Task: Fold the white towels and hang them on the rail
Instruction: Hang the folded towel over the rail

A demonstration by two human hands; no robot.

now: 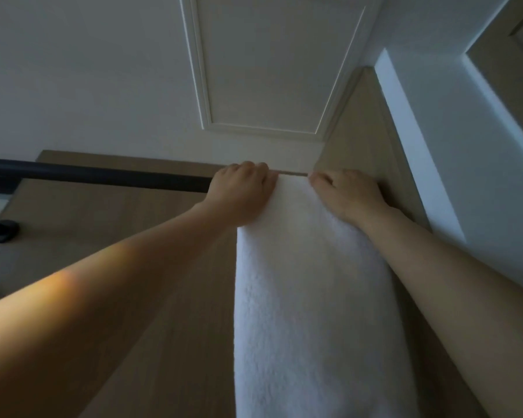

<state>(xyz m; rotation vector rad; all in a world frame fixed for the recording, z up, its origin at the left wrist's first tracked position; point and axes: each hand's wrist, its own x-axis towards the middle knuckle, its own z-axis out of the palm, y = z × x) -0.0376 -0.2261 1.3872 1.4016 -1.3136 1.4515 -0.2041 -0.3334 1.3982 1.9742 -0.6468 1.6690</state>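
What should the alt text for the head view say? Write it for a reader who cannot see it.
A person's left hand and right hand hold the top of a white towel draped over a dark rail, its length hanging toward the camera. A wood-tone wall panel lies behind.

The white towel [308,282] is a thick, fluffy terry cloth folded into a long, narrow band. It hangs draped over the rail [103,176], its top fold at the centre of the frame and its length running down past the lower edge. The rail is a dark round bar lying level from the left edge to the centre, where the towel covers it.
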